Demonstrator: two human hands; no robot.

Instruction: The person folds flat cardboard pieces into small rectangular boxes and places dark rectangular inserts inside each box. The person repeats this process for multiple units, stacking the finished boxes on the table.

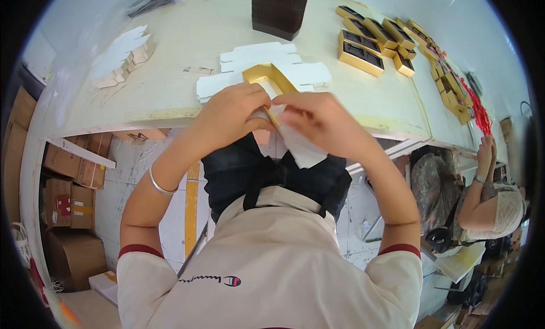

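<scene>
In front of me, at the table's near edge, is a partly folded cardboard box (275,73) with gold walls and a white inner bottom. A white flap (304,148) of it hangs down over my lap. My left hand (241,112) is closed on the box's near left wall, thumb below and fingers above. My right hand (323,122) is at the near right side, its index finger against the gold edge. The other fingers are curled and blurred by motion, so their grip is unclear. Flat white box blanks (233,79) lie stacked just behind the box.
A tall dark brown box (280,14) stands at the back. More white blanks (122,56) are stacked at the left. Gold boxes with black inserts (361,56) cluster at the right. Beyond them, a co-worker (482,207) reaches toward red ribbons (479,110). Brown cartons (71,204) sit below left.
</scene>
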